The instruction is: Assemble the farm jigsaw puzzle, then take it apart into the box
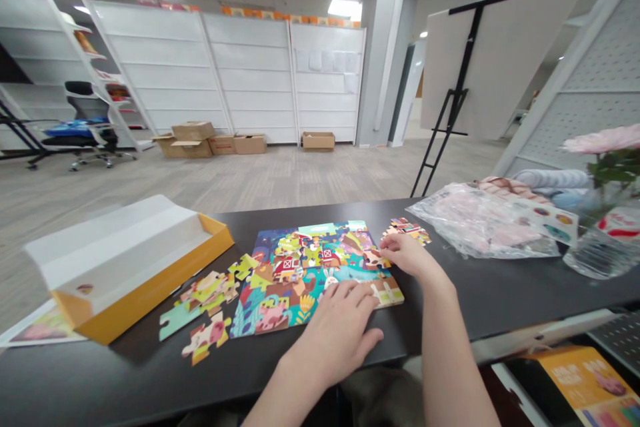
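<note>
The flat, rectangular, multicoloured picture board point(245, 317) lay in the lower centre of the frame, on the black, smooth-topped counter point(500, 293). Loose printed jigsaw pieces lay on it and to either side.

Handling: the pieces looked like thick card and were judged light, stiff and liable to slide on the smooth top. Their narrow tabs seemed the parts most easily creased; the sound hold was by opposite edges of the body, clear of the tabs. The board was likely rigid, best held by its side edges and kept level, since tilting could spill the pieces.

Hands: your left hand point(345, 320) rested on the board's near edge, fingers spread, with nothing visible in its grasp. Your right hand point(407, 255) stood at the board's right edge, fingers bent beside a brown-and-white piece point(373, 259); whether they gripped it, you could not tell.

Count: one board; one yellow-and-white cardboard box point(160, 280), left of frame; two off-board groups of pieces, left point(213, 290) and upper right of the board point(417, 230). Overlap prevented a piece count.
</note>
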{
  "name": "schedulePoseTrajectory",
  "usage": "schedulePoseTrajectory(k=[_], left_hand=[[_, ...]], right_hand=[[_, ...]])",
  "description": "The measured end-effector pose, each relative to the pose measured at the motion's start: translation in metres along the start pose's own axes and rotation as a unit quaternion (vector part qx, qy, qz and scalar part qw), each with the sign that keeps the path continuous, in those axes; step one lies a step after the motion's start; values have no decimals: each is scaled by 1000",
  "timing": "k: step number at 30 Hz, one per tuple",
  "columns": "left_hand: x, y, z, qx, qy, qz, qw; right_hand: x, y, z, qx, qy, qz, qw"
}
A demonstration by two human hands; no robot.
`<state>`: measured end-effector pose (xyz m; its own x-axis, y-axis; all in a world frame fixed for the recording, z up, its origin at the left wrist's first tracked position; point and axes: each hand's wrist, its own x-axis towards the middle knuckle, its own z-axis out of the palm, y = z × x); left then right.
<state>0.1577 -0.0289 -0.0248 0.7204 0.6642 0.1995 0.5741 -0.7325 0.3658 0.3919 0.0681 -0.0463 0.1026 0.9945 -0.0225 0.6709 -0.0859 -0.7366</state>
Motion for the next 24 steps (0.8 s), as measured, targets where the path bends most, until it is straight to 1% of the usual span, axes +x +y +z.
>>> schedulePoseTrajectory(k=[3,7,11,13,14,16,18,21,24], left_hand=[[-2,0,3,-8,8,-1,1000],[-4,0,5,-7,10,-5,1000],[-4,1,6,0,12,-3,1000],[-4,0,6,1,14,0,1000],[-4,0,6,0,15,1,1000],[-5,-1,7,-3,19,1,1000],[-5,-2,7,-6,22,1,1000],[-5,-2,7,-8,23,7,1000],[-5,-2,6,-7,24,10,1000]], right_hand=[[4,1,1,-34,24,3,999],[2,-2,2,-75,55,-3,996],[-1,-15,3,-138,63,-6,988],[-1,-23,7,-177,83,-28,980],[1,-27,10,-193,90,-49,976],[4,-34,18,-213,89,-94,968],[9,-36,27,-224,75,-118,965],[14,-35,36,-218,62,-107,968],[17,-32,40,-200,63,-104,972]])
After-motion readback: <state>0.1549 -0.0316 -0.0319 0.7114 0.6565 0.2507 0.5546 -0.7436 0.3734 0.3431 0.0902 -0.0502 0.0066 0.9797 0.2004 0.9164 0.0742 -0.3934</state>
